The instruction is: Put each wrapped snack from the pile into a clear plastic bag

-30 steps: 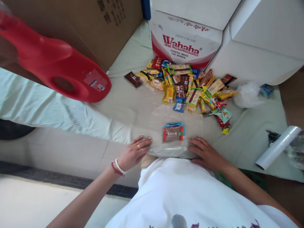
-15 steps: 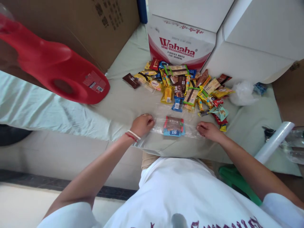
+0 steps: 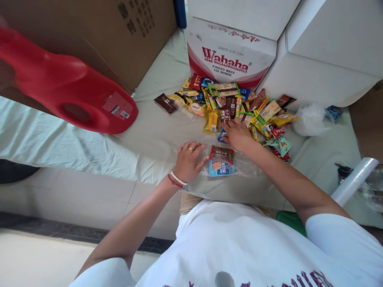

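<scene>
A clear plastic sheet [image 3: 248,169] lies flat on the cloth in front of me. On it rest a brown-and-red snack packet [image 3: 222,154] and, nearer to me, a light-blue snack packet [image 3: 222,169]. My left hand [image 3: 190,161] is at the sheet's left side, fingers spread, palm down, holding nothing. My right hand [image 3: 237,135] reaches over the near edge of a heap of wrapped snacks [image 3: 229,103], its fingers apart. They touch or hover by a blue packet [image 3: 221,136] and a brown cocoa packet [image 3: 225,114]; I cannot tell which.
Behind the heap stands a Wahaha water carton [image 3: 227,57] with white boxes [image 3: 323,67] to its right. A red jug [image 3: 74,87] lies at the left before a brown carton [image 3: 119,44]. At the right are a crumpled clear bag [image 3: 312,119] and a plastic roll [image 3: 354,181].
My right hand has left the sheet's right edge and moved forward and left to the heap. The left hand has opened from its closed grip. The blue packet on the sheet shows more fully.
</scene>
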The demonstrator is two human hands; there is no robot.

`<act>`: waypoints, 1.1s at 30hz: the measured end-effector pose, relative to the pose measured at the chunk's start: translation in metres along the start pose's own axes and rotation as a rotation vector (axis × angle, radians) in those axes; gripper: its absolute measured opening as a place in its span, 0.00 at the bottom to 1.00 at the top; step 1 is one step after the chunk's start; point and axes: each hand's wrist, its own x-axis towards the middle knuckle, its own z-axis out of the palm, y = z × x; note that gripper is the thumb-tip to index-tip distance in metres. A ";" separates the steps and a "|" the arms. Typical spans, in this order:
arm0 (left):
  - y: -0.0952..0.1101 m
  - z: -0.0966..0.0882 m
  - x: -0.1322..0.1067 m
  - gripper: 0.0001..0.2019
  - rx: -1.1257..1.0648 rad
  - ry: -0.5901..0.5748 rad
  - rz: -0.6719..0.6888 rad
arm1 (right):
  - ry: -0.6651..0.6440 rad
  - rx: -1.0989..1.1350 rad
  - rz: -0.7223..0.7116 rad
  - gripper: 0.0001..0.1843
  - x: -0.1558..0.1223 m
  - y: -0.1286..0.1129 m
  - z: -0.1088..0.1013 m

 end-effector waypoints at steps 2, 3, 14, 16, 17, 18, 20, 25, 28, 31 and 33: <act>0.002 0.006 0.002 0.14 0.007 -0.126 -0.030 | -0.048 0.057 0.037 0.22 0.012 -0.003 0.010; 0.002 0.008 0.002 0.12 -0.003 -0.173 -0.055 | -0.069 0.095 0.043 0.20 0.014 -0.002 0.012; 0.010 0.000 0.007 0.17 -0.146 -0.121 0.067 | 0.064 0.407 -0.204 0.11 -0.018 0.017 0.017; 0.010 0.006 0.010 0.20 -0.118 -0.181 0.070 | 0.059 0.433 -0.206 0.11 -0.021 0.016 0.017; 0.009 0.009 0.011 0.18 -0.104 -0.206 0.064 | 0.055 0.443 -0.207 0.11 -0.021 0.016 0.017; 0.009 0.012 0.012 0.15 -0.096 -0.219 0.052 | 0.051 0.454 -0.205 0.11 -0.022 0.016 0.017; 0.008 0.014 0.015 0.11 -0.114 -0.199 0.012 | 0.052 0.486 -0.185 0.11 -0.023 0.015 0.017; 0.006 0.024 0.025 0.09 -0.153 -0.084 -0.171 | 0.128 0.546 -0.152 0.11 -0.027 0.010 0.018; 0.005 0.036 0.024 0.09 -0.096 -0.004 -0.266 | 0.147 0.496 -0.226 0.13 -0.040 0.001 0.015; 0.003 0.044 0.017 0.26 -0.058 0.175 -0.314 | 0.052 0.386 -0.374 0.16 -0.064 -0.015 0.016; 0.001 0.041 0.011 0.33 -0.020 0.203 -0.334 | -0.042 0.274 -0.467 0.18 -0.083 -0.026 0.022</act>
